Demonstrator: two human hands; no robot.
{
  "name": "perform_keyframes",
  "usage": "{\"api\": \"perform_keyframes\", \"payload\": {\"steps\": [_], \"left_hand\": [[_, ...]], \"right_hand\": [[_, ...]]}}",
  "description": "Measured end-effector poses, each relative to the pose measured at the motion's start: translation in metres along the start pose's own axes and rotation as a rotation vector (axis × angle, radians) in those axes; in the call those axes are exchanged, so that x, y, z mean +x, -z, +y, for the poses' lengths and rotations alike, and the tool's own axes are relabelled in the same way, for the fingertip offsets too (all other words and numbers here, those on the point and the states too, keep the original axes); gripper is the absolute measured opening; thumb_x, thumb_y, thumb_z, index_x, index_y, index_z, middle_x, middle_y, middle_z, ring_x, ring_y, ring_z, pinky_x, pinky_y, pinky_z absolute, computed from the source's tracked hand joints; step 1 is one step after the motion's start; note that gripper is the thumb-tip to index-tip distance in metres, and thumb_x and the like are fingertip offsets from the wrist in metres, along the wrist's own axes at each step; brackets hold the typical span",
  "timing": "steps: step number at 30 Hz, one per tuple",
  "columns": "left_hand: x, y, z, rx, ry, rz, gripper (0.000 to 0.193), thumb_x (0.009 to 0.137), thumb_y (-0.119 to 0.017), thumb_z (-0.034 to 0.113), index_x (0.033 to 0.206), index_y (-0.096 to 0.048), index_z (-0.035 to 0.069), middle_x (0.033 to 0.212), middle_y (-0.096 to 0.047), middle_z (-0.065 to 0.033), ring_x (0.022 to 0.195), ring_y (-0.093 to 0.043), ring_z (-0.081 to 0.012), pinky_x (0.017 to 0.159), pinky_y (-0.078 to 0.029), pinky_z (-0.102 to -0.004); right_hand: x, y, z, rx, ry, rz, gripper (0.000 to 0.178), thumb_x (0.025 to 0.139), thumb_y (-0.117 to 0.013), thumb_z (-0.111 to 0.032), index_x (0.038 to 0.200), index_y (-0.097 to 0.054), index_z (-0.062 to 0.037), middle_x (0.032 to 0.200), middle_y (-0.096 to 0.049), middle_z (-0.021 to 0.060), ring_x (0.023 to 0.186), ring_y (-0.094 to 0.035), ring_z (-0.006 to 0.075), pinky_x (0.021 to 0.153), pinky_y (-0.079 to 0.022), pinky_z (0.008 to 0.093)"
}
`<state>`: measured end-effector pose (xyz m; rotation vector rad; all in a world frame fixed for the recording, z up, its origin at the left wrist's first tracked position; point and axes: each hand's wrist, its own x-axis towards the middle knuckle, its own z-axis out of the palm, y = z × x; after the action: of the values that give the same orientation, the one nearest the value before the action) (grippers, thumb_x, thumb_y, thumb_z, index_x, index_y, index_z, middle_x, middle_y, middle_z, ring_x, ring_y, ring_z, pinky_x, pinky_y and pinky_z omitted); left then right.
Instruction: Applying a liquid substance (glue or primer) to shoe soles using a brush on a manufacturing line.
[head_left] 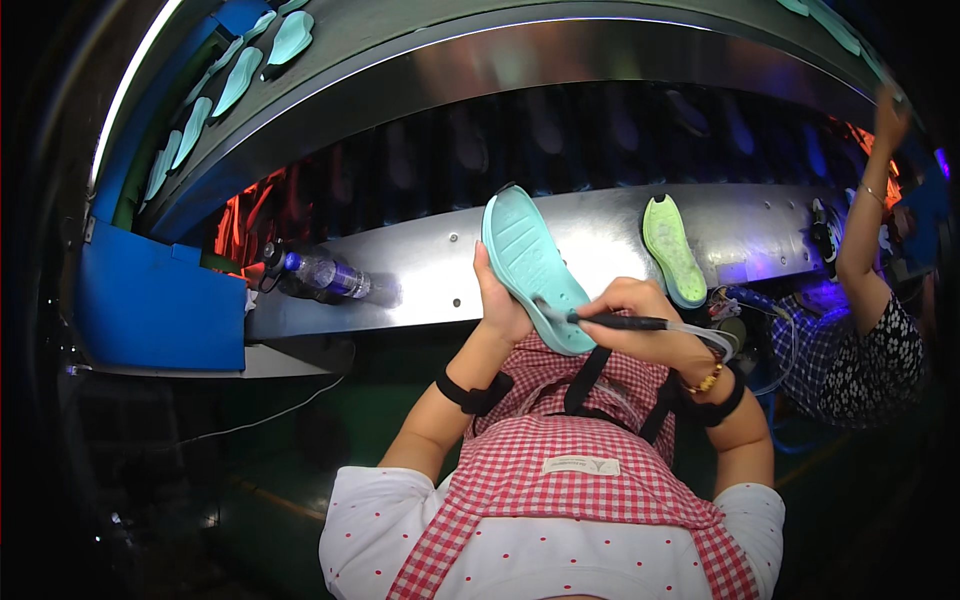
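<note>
The left grip [503,305] was closed on the turquoise sole [525,245], which rose tilted from the fingers over the tabletop's [410,295] near edge; the right grip [655,342] pinched a black-handled tool [628,322] (tip at the sole's lower end).

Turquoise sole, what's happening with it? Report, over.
Left hand: grip on turquoise sole, left edge. Right hand: grip on black tool, tip at sole's near end. Nothing visibly blocking; green sole beyond, on metal ledge.
</note>
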<state>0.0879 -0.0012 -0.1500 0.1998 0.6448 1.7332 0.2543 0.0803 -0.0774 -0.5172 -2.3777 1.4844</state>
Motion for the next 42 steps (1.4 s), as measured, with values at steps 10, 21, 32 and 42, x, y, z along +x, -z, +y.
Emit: {"api": "perform_keyframes", "payload": {"steps": [10, 21, 32, 42], "left_hand": [[-0.007, -0.04, -0.003, -0.303, 0.183, -0.074, 0.078, 0.078, -0.012, 0.067, 0.122, -0.038, 0.008, 0.113, -0.05, -0.0146, 0.1, -0.051, -0.0277, 0.086, -0.042, -0.0433], [-0.004, -0.049, 0.016, 0.013, -0.082, -0.113, 0.081, 0.077, -0.01, 0.067, 0.113, -0.045, 0.004, 0.093, -0.057, -0.0189, 0.08, -0.058, -0.0298, 0.072, -0.048, -0.0406], [0.003, -0.056, 0.04, -0.045, -0.397, -0.104, 0.088, 0.071, -0.013, 0.075, 0.111, -0.047, 0.004, 0.089, -0.057, -0.0182, 0.073, -0.057, -0.0294, 0.064, -0.048, -0.0397], [0.005, -0.062, 0.047, 0.083, -0.406, -0.1, 0.085, 0.072, -0.015, 0.074, 0.116, -0.044, 0.007, 0.093, -0.055, -0.0188, 0.075, -0.057, -0.03, 0.065, -0.048, -0.0397]], "right_hand": [[0.022, 0.02, -0.016, 0.454, -0.162, 0.17, 0.015, 0.071, -0.063, -0.003, 0.086, -0.063, 0.0011, 0.076, -0.062, 0.0063, 0.065, -0.055, 0.0074, 0.059, -0.044, 0.0183], [0.003, 0.026, -0.02, 0.291, 0.083, -0.07, 0.02, 0.068, -0.066, -0.003, 0.088, -0.065, -0.0041, 0.077, -0.061, 0.0072, 0.067, -0.055, 0.0097, 0.06, -0.043, 0.0216], [-0.006, 0.033, -0.009, 0.412, 0.234, -0.137, 0.023, 0.067, -0.066, 0.0, 0.089, -0.063, -0.0012, 0.081, -0.062, 0.01, 0.071, -0.058, 0.0143, 0.063, -0.045, 0.0238], [-0.011, 0.036, -0.009, 0.597, 0.018, 0.004, 0.02, 0.07, -0.063, 0.003, 0.09, -0.062, 0.0018, 0.083, -0.063, 0.0102, 0.068, -0.058, 0.0104, 0.061, -0.047, 0.0211]]}}
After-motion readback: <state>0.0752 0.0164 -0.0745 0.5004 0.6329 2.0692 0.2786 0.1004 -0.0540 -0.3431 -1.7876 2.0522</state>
